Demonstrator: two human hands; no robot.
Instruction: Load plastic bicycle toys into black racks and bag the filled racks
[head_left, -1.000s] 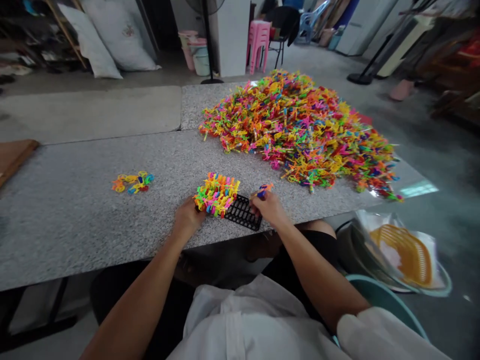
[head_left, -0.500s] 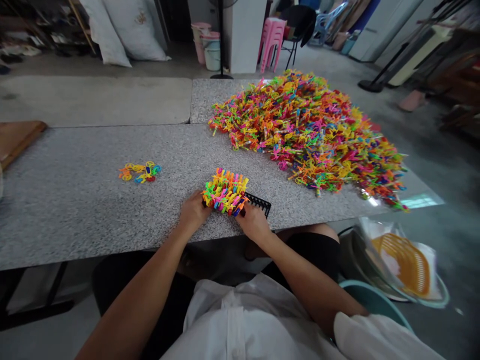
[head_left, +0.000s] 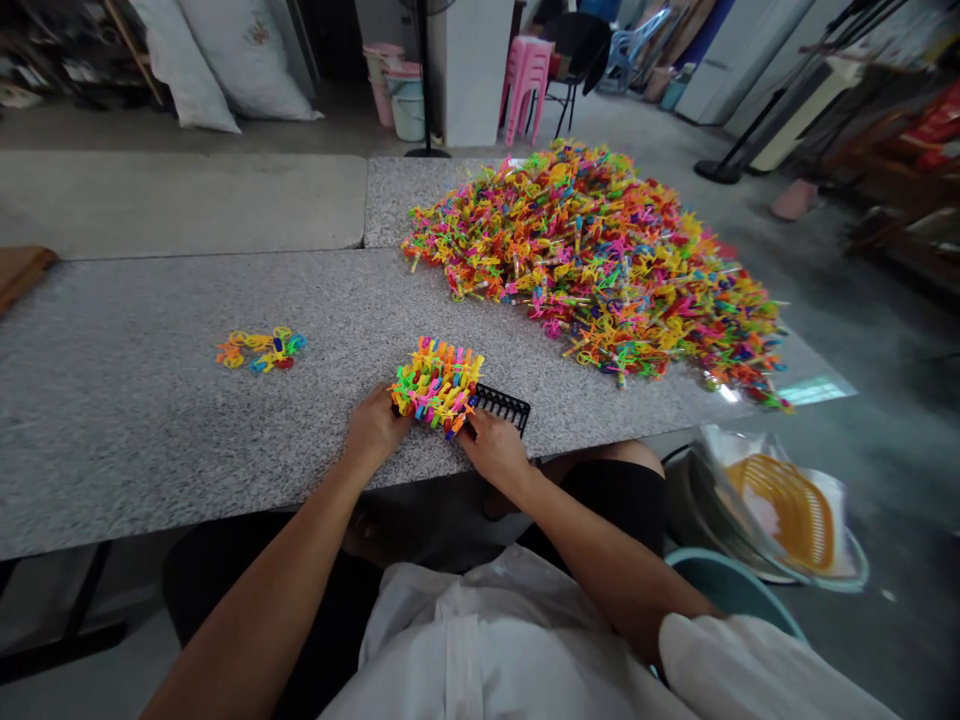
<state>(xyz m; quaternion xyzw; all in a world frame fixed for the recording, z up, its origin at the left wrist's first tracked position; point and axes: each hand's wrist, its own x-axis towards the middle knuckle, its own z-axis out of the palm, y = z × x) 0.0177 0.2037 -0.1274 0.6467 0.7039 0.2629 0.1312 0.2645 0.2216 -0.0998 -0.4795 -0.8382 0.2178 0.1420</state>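
Note:
A black slotted plastic rack (head_left: 510, 405) rests at the table's near edge. Rows of small bright plastic pieces (head_left: 439, 385) in yellow, pink, green and orange fill its left part, while the right-end slots show bare. My left hand (head_left: 375, 430) is closed around the rack's left end, with the fingertips partly hidden. On the near side, my right hand (head_left: 495, 450) has its fingers pressed together at the right edge of the packed pieces; what they pinch is hidden. To the left lies a small group of loose coloured pieces (head_left: 262, 350).
A large heap of similar coloured pieces (head_left: 600, 260) covers the right part of the speckled stone table (head_left: 135, 400). A brown wooden board (head_left: 22, 275) lies at the far left. Beside my right leg stand a teal bucket (head_left: 735, 590) and a yellow basket (head_left: 784, 510).
The whole view has shifted slightly, so the table and heap sit further left. Both hands remain at the rack, with little visible movement.

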